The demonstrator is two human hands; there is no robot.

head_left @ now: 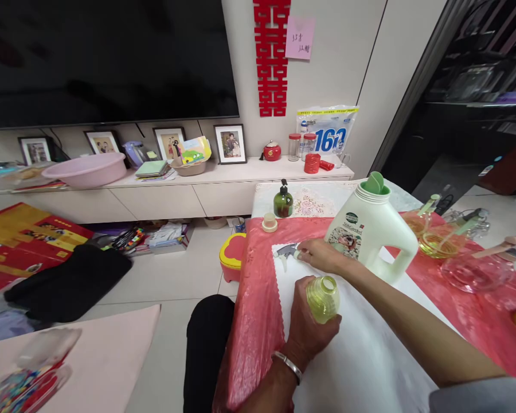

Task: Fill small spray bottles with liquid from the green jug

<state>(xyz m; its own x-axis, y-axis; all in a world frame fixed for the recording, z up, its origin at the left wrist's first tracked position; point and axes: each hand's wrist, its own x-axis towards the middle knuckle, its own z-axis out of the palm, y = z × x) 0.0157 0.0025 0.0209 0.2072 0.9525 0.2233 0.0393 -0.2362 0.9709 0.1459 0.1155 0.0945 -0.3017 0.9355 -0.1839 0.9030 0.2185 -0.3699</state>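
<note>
My left hand (306, 324), with a silver bangle at the wrist, is wrapped round a translucent yellow-green bottle (323, 304). The bottle's neck is open at the top. My right hand (320, 254) reaches across above it, its fingers closed on a grey and white spray head (288, 251) at the edge of the white cloth (361, 355). Just beyond the right forearm stands a large pale green jug (370, 229) with a handle and a printed label. A green piece (375, 182) sticks out of the jug's neck. A pale cap (269, 222) sits on the red cover.
A dark green pump bottle (283, 202) stands at the table's far end. Glass vessels (442, 241) with tubes line the right side on the red table cover (262, 275). A red and yellow stool (233, 257) is left of the table. Behind runs a white cabinet (223, 172).
</note>
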